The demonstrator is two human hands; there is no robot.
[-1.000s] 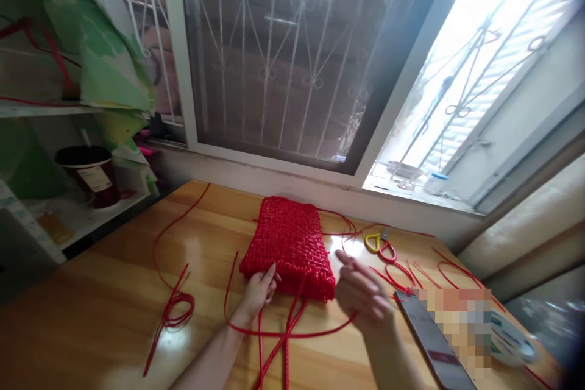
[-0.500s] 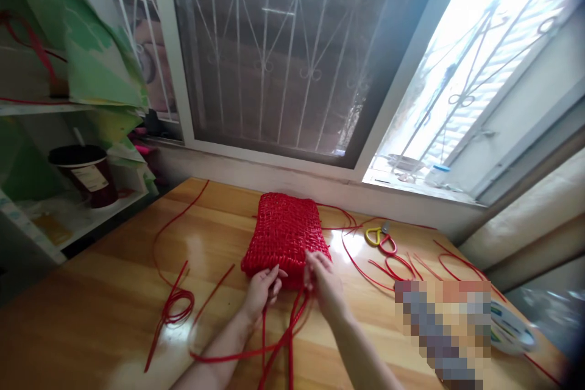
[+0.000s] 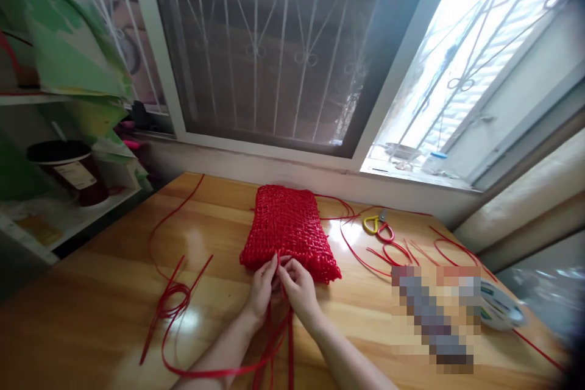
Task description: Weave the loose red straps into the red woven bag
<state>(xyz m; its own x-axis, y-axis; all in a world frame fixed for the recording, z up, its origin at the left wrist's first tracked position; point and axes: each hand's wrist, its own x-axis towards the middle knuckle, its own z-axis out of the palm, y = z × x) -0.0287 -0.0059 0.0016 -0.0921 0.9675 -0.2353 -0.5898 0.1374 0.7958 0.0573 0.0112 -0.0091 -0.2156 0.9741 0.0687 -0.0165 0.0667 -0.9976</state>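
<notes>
A red woven piece (image 3: 289, 219), shaped like a bag or basket, lies on the wooden table with its near edge toward me. At that edge my left hand (image 3: 264, 283) pinches a thin red cord. Close beside it, my right hand (image 3: 297, 286) has its fingers closed on the red cord (image 3: 278, 261) too, the fingertips of both hands nearly meeting. Several long cord ends (image 3: 289, 347) hang from the work toward me, and one loops across my left forearm. The exact spot where the cord meets the weave is partly hidden by my fingers.
Scissors (image 3: 378, 226) with yellow and red handles lie at the right. Loose red cord (image 3: 397, 254) is near them, and a coil of cord (image 3: 173, 301) lies at the left. A white roll (image 3: 500, 306) sits by a blurred-out patch. A dark cup (image 3: 75, 172) stands on a shelf.
My right hand has moved left along the near edge to meet my left hand. The cord loop by my left arm has shifted left, and the view has tilted slightly.
</notes>
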